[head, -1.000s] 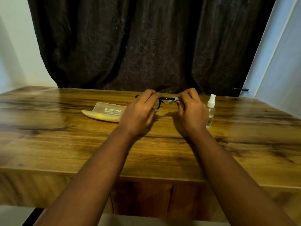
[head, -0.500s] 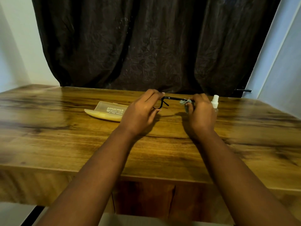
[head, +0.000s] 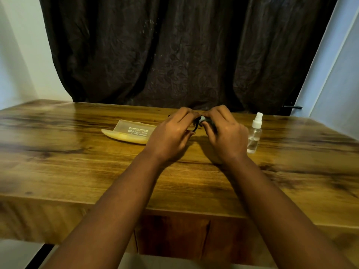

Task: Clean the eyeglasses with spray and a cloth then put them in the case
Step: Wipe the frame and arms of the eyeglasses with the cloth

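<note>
Two hands are working close together above the middle of a brown wooden desk (head: 77, 171). The left hand (head: 171, 136) is curling its fingers around the black eyeglasses (head: 195, 126), and only a small bit of the dark frame is peeking out between the hands. The right hand (head: 226, 136) is pinching a small pale cloth (head: 203, 118) against the eyeglasses, with its fingers bent around it. Most of the cloth and most of the eyeglasses are hiding behind the fingers, so which part of the eyeglasses the cloth is touching is hard to tell.

A see-through yellowish case (head: 130, 132) is lying on the desk to the left of the hands. Its lid is lying open and some small white writing is showing on it. The left hand is covering the right end of the case. A little clear spray bottle (head: 254, 134) with a white top is standing upright on the desk just beside the right hand, on its right side. A small amount of clear liquid is sitting in the bottom of it.

Both bare arms are reaching out over the near edge of the desk. A big dark wrinkly curtain (head: 184, 51) is hanging behind the desk. Pale walls (head: 19, 55) are showing on both sides of the curtain.
</note>
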